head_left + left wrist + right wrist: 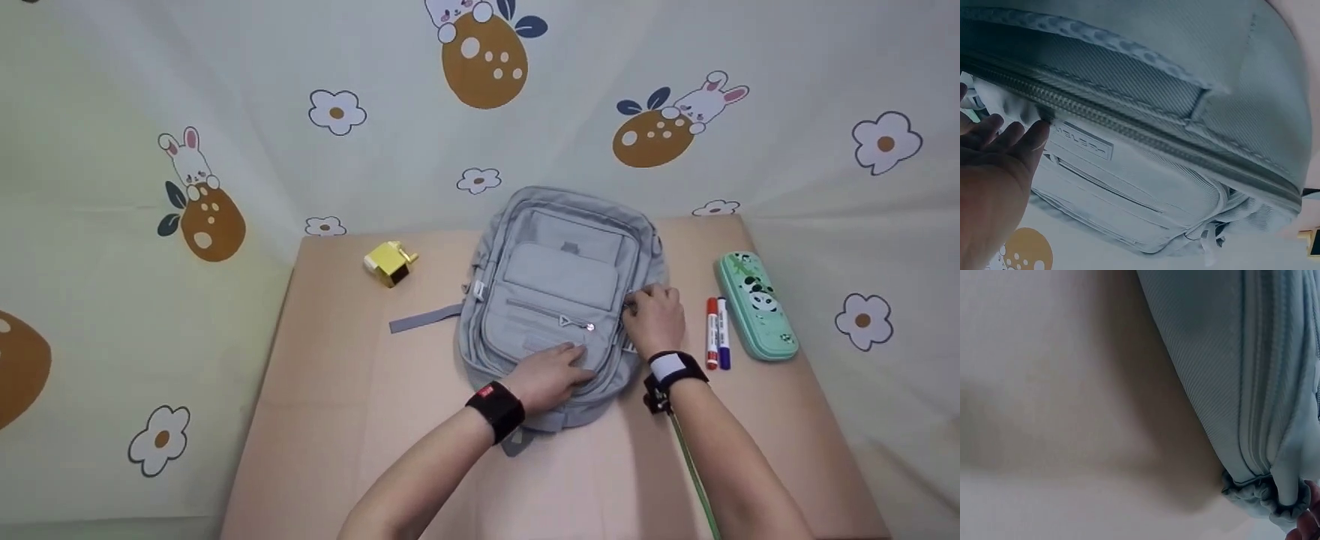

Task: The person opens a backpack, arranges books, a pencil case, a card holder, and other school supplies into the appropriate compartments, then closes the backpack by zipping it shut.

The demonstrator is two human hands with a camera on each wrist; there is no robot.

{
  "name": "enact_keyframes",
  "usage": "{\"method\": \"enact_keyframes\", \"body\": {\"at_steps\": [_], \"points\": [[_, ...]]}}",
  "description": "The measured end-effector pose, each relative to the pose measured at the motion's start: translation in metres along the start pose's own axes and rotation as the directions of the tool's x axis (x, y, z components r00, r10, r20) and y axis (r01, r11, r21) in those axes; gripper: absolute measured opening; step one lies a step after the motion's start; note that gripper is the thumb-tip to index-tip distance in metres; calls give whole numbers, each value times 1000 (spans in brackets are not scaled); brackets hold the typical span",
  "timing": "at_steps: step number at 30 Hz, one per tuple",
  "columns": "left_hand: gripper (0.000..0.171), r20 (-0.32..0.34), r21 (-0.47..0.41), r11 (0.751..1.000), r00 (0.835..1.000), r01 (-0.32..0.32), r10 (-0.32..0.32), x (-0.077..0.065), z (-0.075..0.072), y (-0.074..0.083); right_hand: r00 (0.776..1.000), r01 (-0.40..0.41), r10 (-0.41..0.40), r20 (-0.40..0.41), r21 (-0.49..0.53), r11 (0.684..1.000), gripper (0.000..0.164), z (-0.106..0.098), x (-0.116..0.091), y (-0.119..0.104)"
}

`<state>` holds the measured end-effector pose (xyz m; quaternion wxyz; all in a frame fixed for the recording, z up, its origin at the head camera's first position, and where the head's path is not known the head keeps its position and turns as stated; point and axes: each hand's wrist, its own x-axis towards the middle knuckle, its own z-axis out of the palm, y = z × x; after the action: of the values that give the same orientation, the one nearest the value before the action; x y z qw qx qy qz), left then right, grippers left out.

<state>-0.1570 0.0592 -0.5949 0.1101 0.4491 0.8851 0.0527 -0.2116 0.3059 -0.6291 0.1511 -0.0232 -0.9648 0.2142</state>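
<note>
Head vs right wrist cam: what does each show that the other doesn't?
Head only: left hand, green pencil case, red marker, blue marker, yellow object, rabbit prints.

Right wrist only: clear close-up of gathered fabric.

Both: grey backpack, tabletop, right hand, though the wrist view catches just a few fingers.

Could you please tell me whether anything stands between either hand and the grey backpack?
Nothing visible does: the left hand rests on the front of the backpack, and the right hand is at its side.

Bare forearms extend forward, angled toward each other. The left hand lies with fingers outstretched, the right hand's curled inward
</note>
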Motion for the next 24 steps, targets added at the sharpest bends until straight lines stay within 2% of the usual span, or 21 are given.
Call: {"method": "enact_keyframes", "body": {"at_steps": [3,8,12,18,24], "points": [[44,25,18,1000,1000,-1,1,3,-1,3,1000,-22,22,0,11,1000,18,-1,0,1],[41,27,29,1000,1000,0,-1,4,-1,5,1000,-17,17,11,2,1000,19,-4,0,3],[41,16,50,999,1000,8,-9,6,-1,8,1000,-1,1,20,5,1000,19,-6,0,7],[43,-10,140,990,1000,-17,19,8,0,9,998,-7,5,56,42,999,18,-12,0,13],[44,-42,150,988,998,-30,36,5,4,6,997,9,-15,70,76,997,20,-19,-2,17]]}}
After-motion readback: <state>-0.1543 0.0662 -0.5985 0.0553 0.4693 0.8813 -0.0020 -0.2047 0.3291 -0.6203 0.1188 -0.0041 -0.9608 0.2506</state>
